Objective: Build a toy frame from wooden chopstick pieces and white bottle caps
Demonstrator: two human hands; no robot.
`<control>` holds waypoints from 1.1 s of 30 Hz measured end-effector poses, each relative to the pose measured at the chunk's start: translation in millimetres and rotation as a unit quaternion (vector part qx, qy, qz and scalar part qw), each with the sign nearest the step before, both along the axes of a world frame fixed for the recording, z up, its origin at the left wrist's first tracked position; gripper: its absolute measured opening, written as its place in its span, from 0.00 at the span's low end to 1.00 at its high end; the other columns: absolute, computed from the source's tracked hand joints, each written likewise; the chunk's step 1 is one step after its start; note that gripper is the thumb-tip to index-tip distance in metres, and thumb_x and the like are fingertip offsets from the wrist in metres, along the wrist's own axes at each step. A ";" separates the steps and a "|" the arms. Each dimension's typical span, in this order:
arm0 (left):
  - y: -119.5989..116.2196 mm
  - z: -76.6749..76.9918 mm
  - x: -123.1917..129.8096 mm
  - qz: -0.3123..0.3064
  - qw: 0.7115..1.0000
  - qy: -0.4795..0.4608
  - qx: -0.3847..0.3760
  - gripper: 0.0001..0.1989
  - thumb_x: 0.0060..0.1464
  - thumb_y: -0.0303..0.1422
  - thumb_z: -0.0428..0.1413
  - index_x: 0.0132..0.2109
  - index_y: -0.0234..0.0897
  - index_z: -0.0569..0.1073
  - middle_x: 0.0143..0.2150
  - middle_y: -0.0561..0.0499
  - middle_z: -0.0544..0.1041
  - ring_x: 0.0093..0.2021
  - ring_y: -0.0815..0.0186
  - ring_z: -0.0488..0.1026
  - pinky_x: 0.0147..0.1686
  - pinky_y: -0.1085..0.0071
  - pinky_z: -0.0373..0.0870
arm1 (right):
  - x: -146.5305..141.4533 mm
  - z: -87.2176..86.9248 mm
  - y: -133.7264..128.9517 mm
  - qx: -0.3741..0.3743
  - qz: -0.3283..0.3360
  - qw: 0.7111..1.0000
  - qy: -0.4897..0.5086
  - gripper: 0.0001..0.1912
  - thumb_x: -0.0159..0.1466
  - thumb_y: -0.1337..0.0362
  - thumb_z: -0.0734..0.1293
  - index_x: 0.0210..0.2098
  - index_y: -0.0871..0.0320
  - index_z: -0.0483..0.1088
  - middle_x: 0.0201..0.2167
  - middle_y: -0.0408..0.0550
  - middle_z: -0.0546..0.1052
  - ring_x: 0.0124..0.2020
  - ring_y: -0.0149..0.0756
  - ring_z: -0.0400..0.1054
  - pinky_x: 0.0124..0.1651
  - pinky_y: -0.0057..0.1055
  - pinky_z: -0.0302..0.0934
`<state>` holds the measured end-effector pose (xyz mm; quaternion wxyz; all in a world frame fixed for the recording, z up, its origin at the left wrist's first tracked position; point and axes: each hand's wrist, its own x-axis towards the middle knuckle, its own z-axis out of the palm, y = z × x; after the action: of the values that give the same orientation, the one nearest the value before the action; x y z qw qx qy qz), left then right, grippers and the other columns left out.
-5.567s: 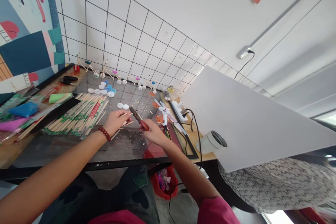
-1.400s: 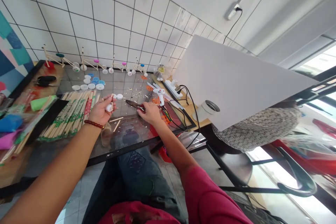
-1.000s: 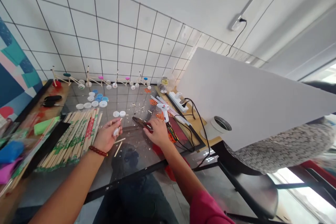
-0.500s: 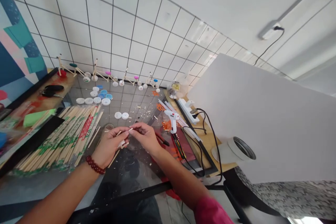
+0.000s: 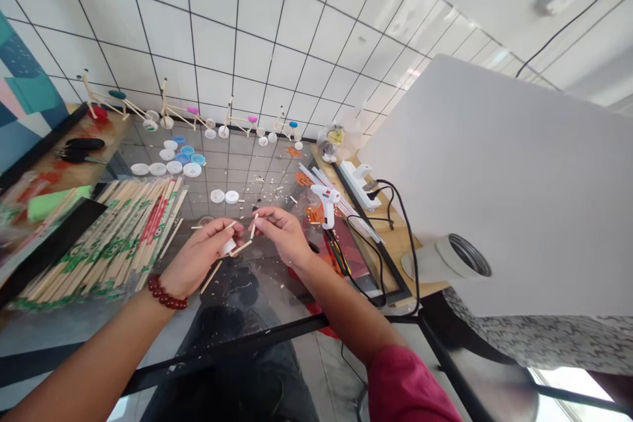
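Observation:
Over the glass table top [image 5: 257, 303], my left hand [image 5: 198, 257] holds a white bottle cap [image 5: 228, 247] together with thin wooden sticks that poke out past its fingers. My right hand [image 5: 281, 234] pinches one short wooden stick [image 5: 253, 227] upright, close to the left hand's fingertips. A red bead bracelet sits on my left wrist. The pliers lie on the table just right of my right hand, mostly hidden behind it.
A pile of wrapped chopsticks [image 5: 103, 237] lies left. Loose caps [image 5: 173, 161] and small stick bicycles [image 5: 182, 115] stand by the tiled wall. A white glue gun [image 5: 327, 201], power strip [image 5: 360, 181], cables, a white cup [image 5: 445, 260] and a large white board [image 5: 519, 191] crowd the right.
My right hand has let go of the pliers and picked up a short stick, coming over to the left hand. My left hand has picked up a white cap and sticks.

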<state>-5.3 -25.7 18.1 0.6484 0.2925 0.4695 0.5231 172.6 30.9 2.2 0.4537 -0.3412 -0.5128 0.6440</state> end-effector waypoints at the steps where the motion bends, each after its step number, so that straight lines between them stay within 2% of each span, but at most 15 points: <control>1: -0.3 -1.7 0.2 -0.010 1.000 0.017 0.013 0.11 0.48 0.38 0.71 0.36 0.37 0.82 0.35 0.46 0.80 0.34 0.62 0.76 0.33 0.71 0.72 | -1.4 -1.4 -0.6 -0.002 0.009 1.000 -0.005 0.19 0.53 0.50 0.82 0.36 0.54 0.79 0.30 0.41 0.80 0.31 0.32 0.73 0.41 0.31 0.70; 5: -1.5 -6.4 0.2 -0.028 0.995 0.072 0.063 0.17 0.49 0.45 0.71 0.40 0.38 0.83 0.31 0.47 0.79 0.31 0.63 0.73 0.30 0.72 0.69 | -4.6 -6.3 -3.1 -0.018 0.034 0.999 -0.006 0.19 0.49 0.55 0.83 0.37 0.54 0.80 0.32 0.41 0.82 0.34 0.31 0.75 0.44 0.31 0.71; 10: 0.7 -6.5 -2.9 -0.001 0.988 0.131 0.082 0.14 0.49 0.44 0.71 0.35 0.38 0.82 0.30 0.48 0.78 0.31 0.61 0.73 0.30 0.71 0.70 | -3.3 -8.3 -4.5 -0.043 0.042 0.998 -0.006 0.19 0.47 0.58 0.84 0.36 0.55 0.80 0.31 0.41 0.82 0.32 0.31 0.75 0.41 0.30 0.71; 14: 2.9 -9.1 -4.1 0.011 0.988 0.134 0.073 0.16 0.47 0.44 0.72 0.35 0.37 0.83 0.30 0.47 0.79 0.32 0.62 0.73 0.30 0.72 0.70 | -2.2 -6.6 -3.8 -0.037 0.054 0.998 -0.023 0.16 0.50 0.57 0.83 0.34 0.55 0.81 0.29 0.41 0.81 0.29 0.31 0.73 0.38 0.30 0.70; 18: 2.5 -10.4 -3.2 -0.001 0.986 0.151 0.073 0.20 0.44 0.48 0.72 0.35 0.37 0.83 0.30 0.47 0.79 0.32 0.62 0.73 0.31 0.72 0.69 | -2.7 -5.8 -2.3 -0.041 0.052 0.998 -0.022 0.16 0.48 0.55 0.83 0.32 0.55 0.81 0.26 0.40 0.80 0.27 0.29 0.71 0.34 0.28 0.68; 24: 0.2 -5.0 -3.9 -0.029 0.979 0.186 0.083 0.24 0.46 0.54 0.69 0.37 0.37 0.82 0.31 0.50 0.79 0.33 0.62 0.73 0.33 0.70 0.70 | -3.2 -6.8 -0.9 -0.060 0.052 0.996 -0.030 0.18 0.46 0.56 0.84 0.31 0.57 0.81 0.26 0.42 0.81 0.27 0.29 0.71 0.35 0.27 0.68; 33: 0.7 -7.5 -1.2 -0.008 0.982 0.173 0.075 0.26 0.42 0.55 0.71 0.36 0.37 0.82 0.30 0.49 0.80 0.33 0.63 0.74 0.35 0.68 0.72 | -3.0 -9.3 -1.5 -0.059 0.067 0.995 -0.033 0.19 0.47 0.56 0.84 0.32 0.58 0.79 0.26 0.40 0.80 0.27 0.28 0.71 0.36 0.27 0.69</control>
<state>-6.5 -25.0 10.6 0.5377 0.4300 0.5315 0.4934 169.7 29.4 -7.2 0.3714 -0.3529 -0.5103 0.6907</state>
